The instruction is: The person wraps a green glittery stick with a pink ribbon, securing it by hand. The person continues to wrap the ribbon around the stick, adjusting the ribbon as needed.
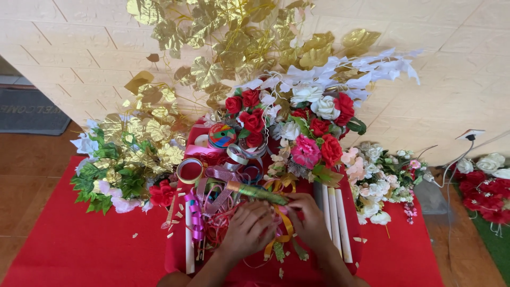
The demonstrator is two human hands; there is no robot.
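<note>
1. Red cloth (79, 250) covers the floor near the wall and runs under everything.
2. Gold leaves (234, 37) spread across the far wall, with white sprays (372, 69) to their right.
3. A leaf-and-flower heap (122, 159) of gold, green and white lies to the left.
4. A bouquet (313, 127) of red, white and pink roses stands at far centre; pale flowers (377, 180) lie to the right, more red roses (489, 194) at the right edge.
5. White rods (334, 223) lie just right of the hands; another rod (189, 250) lies to the left.
6. A ribbon tangle (212, 199) of purple, pink and orange sits in the middle, with a tape roll (189, 170) on its left and a colourful spool (221, 135) farther back.
7. Left hand (247, 228) is curled, fingers pinched around the near end of the stem.
8. Right hand (308, 215) is closed, fingertips gripping the same end from the right.
9. The stem (255, 192), green and gold, slants far-left from between both hands' fingertips, over the ribbons.
</note>
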